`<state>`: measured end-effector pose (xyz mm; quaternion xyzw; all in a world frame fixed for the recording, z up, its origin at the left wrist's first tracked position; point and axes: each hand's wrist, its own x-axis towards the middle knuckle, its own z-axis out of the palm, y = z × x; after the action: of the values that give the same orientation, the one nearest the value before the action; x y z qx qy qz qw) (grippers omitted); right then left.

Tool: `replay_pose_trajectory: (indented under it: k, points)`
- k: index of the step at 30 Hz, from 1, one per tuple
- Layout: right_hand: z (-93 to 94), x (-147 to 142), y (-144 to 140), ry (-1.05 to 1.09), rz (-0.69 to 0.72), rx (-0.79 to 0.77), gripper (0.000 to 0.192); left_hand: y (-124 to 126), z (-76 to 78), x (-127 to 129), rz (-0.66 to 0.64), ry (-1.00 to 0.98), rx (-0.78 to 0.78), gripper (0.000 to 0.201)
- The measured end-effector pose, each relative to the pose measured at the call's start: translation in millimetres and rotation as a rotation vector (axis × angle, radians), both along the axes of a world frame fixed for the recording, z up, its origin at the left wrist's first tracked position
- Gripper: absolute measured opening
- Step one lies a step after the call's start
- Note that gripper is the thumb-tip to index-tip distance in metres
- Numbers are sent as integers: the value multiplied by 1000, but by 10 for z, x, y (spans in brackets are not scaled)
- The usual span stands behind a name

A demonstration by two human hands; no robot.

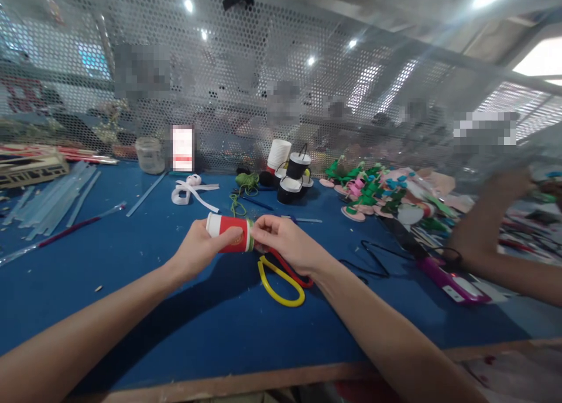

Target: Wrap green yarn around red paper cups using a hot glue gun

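Observation:
A small red paper cup with a white rim lies sideways above the blue table, and my left hand grips it around the body. My right hand pinches the cup's other end, where a green band wraps it. Under my right hand lie a yellow loop and a red loop on the table.
Black and white cups stand at the back, with a white ribbon and green cord to their left. Clear sticks lie far left, craft pieces right. Another person's arm rests near a pink tool. The wooden table edge runs along the front.

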<state>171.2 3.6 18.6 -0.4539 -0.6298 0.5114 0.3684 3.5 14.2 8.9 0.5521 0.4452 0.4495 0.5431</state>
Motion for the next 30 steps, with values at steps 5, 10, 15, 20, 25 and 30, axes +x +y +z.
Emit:
replay_pose_trajectory:
  k: [5,10,15,20,25,30]
  points:
    - [-115,26,79,20,-15,74,24,42,7,-12,-76,42,46,18]
    - [-94,37,21,-136,-23,319,16,144,40,-82,-198,-171,-187,32]
    - [-92,-30,-57,-252,7,411,17,165,20,-104,-271,-206,-327,31]
    - [-125,-14,-53,-213,-19,297,17,118,-31,-48,-120,-170,-282,23]
    - [-162,44,-16,-226,-255,511,19,96,-112,-23,-124,-131,-219,21]
    - [-242,27,2,-286,-110,636,26,67,-161,-10,-160,-84,-181,24]
